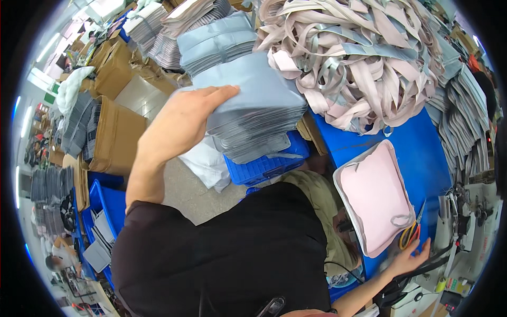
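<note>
My left hand (182, 119) is at the left edge of a tall stack of grey-blue fabric panels (259, 87), closed on its upper edge. One finger lies across the top panel; the other fingertips are hidden. On the right, my right hand (409, 260) is open and empty, its fingers apart. Just above it lie scissors (410, 235) with orange and yellow handles. They rest beside a pink padded piece with a grey border (375, 198) on the blue table (348, 140).
A big heap of pale pink and grey strips (359, 63) covers the table's far end. Blue crates (269, 161) support the stack. More bundled panels (214, 39) stand behind. Cardboard boxes (113, 137) and a blue bin (105, 195) are at left, and a sewing machine (470, 211) at right.
</note>
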The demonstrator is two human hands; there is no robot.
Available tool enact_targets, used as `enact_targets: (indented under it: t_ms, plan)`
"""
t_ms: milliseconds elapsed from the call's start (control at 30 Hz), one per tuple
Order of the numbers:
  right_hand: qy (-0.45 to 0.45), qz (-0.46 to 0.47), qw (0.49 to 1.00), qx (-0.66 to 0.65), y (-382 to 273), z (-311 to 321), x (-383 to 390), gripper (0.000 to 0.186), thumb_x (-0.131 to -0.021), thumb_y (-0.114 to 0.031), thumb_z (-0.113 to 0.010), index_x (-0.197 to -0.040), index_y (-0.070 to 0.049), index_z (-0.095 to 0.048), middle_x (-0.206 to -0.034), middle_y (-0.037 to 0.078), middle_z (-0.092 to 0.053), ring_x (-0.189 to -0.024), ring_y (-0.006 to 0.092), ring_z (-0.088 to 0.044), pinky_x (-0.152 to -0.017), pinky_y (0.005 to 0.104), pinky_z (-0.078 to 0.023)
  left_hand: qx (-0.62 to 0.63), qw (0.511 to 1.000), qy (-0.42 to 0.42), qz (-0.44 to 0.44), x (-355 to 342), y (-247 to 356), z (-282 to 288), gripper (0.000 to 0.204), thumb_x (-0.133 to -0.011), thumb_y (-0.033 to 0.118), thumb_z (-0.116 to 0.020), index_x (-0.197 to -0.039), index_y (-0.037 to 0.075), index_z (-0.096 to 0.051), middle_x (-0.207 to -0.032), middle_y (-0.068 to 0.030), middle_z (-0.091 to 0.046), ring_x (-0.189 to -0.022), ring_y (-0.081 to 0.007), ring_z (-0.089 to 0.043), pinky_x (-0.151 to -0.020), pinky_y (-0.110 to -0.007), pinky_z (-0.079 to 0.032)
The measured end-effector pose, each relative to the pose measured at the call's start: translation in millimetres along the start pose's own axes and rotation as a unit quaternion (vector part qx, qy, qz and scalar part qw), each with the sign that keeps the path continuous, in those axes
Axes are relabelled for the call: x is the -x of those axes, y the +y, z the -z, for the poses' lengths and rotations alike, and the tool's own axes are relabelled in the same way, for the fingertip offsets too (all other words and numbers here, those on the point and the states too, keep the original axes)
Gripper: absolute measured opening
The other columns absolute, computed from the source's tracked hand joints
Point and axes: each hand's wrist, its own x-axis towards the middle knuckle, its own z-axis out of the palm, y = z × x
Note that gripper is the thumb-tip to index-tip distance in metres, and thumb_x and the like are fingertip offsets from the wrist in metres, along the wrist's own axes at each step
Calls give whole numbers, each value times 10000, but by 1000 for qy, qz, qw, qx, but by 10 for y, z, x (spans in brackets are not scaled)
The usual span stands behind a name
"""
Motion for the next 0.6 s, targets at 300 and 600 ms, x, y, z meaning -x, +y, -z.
enact_targets:
  t_ms: [300, 600]
  plan:
    - [-290, -193, 676, -649, -2496, -150, 425, 659, -1006, -216, -668, -1550, 3, -368, -1499, 158, -500, -1361, 253, -501, -1065, 386, -460, 123, 933, 6, -340, -402, 1656, -1233, 759, -838, 47, -674, -1544, -20, -406, -1593, -248, -408, -1489, -371, -409, -1110, -424, -481]
    - [-334, -262, 684, -593, -1653, -99, -623, 353, -1093, -252, -552, -1299, 19, -645, -1089, 35, -730, -962, 67, -640, -874, 246, -518, 235, 839, 140, -469, -1942, 2312, -965, 504, -848, 74, -751, -1345, 58, -668, -1394, -167, -626, -1235, -280, -624, -1031, -399, -494]
